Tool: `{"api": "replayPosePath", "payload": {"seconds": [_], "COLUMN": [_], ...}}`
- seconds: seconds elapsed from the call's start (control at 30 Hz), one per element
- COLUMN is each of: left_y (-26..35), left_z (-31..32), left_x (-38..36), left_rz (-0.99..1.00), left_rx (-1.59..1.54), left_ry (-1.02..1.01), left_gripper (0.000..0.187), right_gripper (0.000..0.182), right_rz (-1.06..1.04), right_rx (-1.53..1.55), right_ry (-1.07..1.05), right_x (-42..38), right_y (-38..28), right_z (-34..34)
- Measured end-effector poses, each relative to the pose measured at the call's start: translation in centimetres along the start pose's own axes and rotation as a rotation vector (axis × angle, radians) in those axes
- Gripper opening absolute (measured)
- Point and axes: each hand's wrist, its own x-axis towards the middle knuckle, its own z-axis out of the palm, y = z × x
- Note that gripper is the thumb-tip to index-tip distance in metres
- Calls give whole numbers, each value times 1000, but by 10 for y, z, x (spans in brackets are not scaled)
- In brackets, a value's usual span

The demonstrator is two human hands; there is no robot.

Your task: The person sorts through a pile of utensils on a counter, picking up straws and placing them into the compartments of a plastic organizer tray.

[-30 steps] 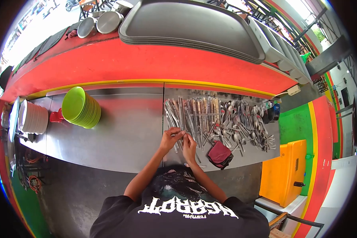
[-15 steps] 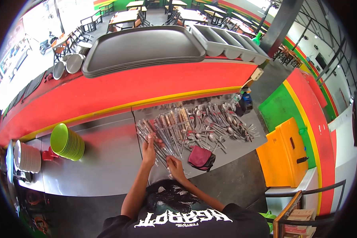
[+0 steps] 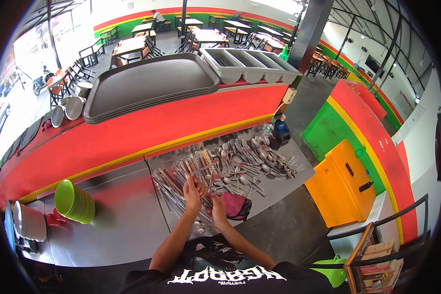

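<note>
A wide spread of metal cutlery (image 3: 240, 164) lies on the steel counter, with spoons plain to see on its right side. Long thin pieces (image 3: 169, 187) lie side by side at its left end. My left hand (image 3: 193, 192) is over these long pieces, fingers curled; what it holds, if anything, is hidden. Close beside it, my right hand (image 3: 216, 209) is closed in a pinch, and a thin piece of cutlery (image 3: 210, 184) sticks up from it. Right of that hand sits a maroon and black pouch (image 3: 236, 206). A few spoons (image 3: 200, 226) lie near my wrists.
Green bowls (image 3: 74, 202) and white bowls (image 3: 29, 221) are stacked on the left of the steel counter (image 3: 120, 215). Above the red wall are dark trays (image 3: 152, 83) and a grey cutlery holder (image 3: 250, 63). A yellow bin (image 3: 340, 183) stands at right.
The camera view has shifted, moving the counter left and lower in the picture. My hands have come closer together, with the right raised toward the left and a thin piece now upright between them.
</note>
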Motion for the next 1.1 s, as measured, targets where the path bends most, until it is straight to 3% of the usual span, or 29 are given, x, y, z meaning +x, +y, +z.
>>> {"api": "replayPosePath", "payload": {"seconds": [0.2, 0.3, 0.43, 0.57, 0.7, 0.8, 0.83, 0.93, 0.97, 1.1], "left_y": [2, 0, 14, 40, 65, 84, 89, 106, 112, 125], "left_z": [17, 32, 82, 136, 185, 224, 238, 278, 293, 340], "left_x": [18, 35, 55, 86, 129, 162, 174, 223, 234, 289], "left_rz": [-1, 13, 61, 353, 463, 501, 474, 584, 483, 519], "left_rx": [89, 191, 52, 414, 550, 572, 546, 723, 720, 751], "left_ry": [-39, -109, -190, -359, -441, -478, -482, -530, -495, -363], "left_gripper": [46, 45, 39, 36, 27, 26, 27, 28, 32, 37], "right_gripper": [26, 30, 24, 27, 30, 30, 28, 23, 21, 26], "right_rz": [-11, -69, -124, -181, -335, -571, -499, -793, -781, -835], "right_rx": [-217, -266, -185, -11, -103, -382, -437, -553, -582, -706], "right_ry": [-167, -187, -112, -116, -285, -363, -351, -467, -471, -433], "right_x": [-6, -3, 23, 50, 99, 134, 140, 182, 192, 253], "right_y": [-31, -52, -94, -160, -213, -256, -277, -324, -344, -404], "right_z": [-15, -13, -7, 14, 21, 28, 32, 44, 48, 65]}}
